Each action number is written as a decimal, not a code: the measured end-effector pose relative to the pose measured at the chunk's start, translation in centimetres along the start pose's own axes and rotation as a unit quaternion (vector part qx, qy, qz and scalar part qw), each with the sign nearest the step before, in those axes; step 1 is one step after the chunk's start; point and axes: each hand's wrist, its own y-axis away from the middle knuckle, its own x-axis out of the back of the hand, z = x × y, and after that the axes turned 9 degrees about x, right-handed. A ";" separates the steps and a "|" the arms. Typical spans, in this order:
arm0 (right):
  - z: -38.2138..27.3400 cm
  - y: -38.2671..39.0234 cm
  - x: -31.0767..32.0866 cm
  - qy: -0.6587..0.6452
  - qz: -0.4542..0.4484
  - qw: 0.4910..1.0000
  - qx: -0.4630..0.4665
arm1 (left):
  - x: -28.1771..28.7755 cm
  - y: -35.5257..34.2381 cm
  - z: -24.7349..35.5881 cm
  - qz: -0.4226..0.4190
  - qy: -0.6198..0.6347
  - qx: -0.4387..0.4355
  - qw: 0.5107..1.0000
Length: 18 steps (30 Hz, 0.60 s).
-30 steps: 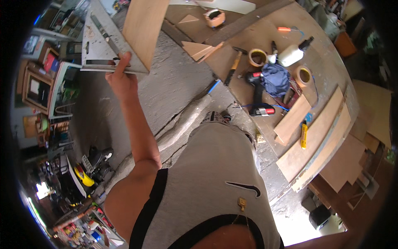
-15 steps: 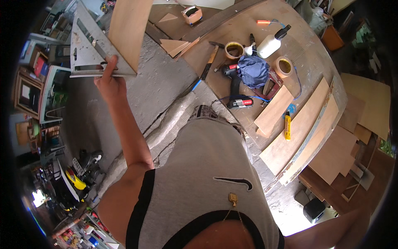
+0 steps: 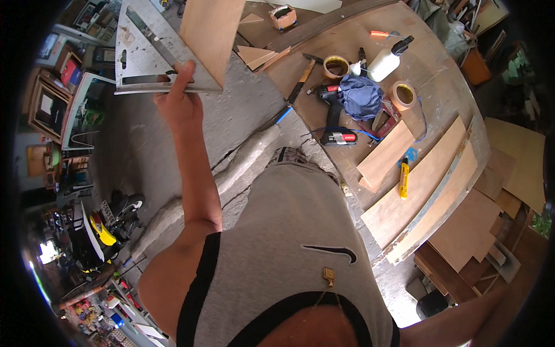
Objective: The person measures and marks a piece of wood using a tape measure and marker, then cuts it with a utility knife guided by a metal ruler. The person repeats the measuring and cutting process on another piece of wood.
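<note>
My left hand (image 3: 180,105) grips a metal triangular square (image 3: 134,61) by its flanged lower edge, thumb laid over its face. A long plywood strip (image 3: 213,32) lies against the square's slanted side and runs out past the upper edge of the view; whether my fingers also touch it is hidden. Both are held over the grey concrete floor, left of the workbench. My right arm (image 3: 451,327) stretches out to the lower right, and its hand is out of sight.
On the wooden workbench (image 3: 324,43) are a hammer (image 3: 304,78), a cordless drill (image 3: 333,113), a blue cloth (image 3: 359,97), tape rolls (image 3: 403,95), a white bottle (image 3: 383,63), a yellow utility knife (image 3: 403,179) and plywood strips (image 3: 419,179). A motorcycle (image 3: 104,231) stands at left.
The view has shifted a little. My left hand, with the square and plywood strip, appears slightly farther right and higher. The grip looks the same.
</note>
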 end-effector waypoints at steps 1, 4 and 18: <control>-0.2 0.0 0.3 -0.002 0.005 1.000 0.003 | -0.3 0.2 0.0 -0.009 -0.001 -0.006 1.000; -0.9 -0.4 1.8 -0.003 0.015 1.000 0.017 | -1.4 1.2 -0.1 -0.018 0.006 -0.008 1.000; -6.0 -1.0 7.8 -0.008 0.067 0.993 0.098 | -6.7 4.7 -1.7 -0.083 0.035 0.032 0.995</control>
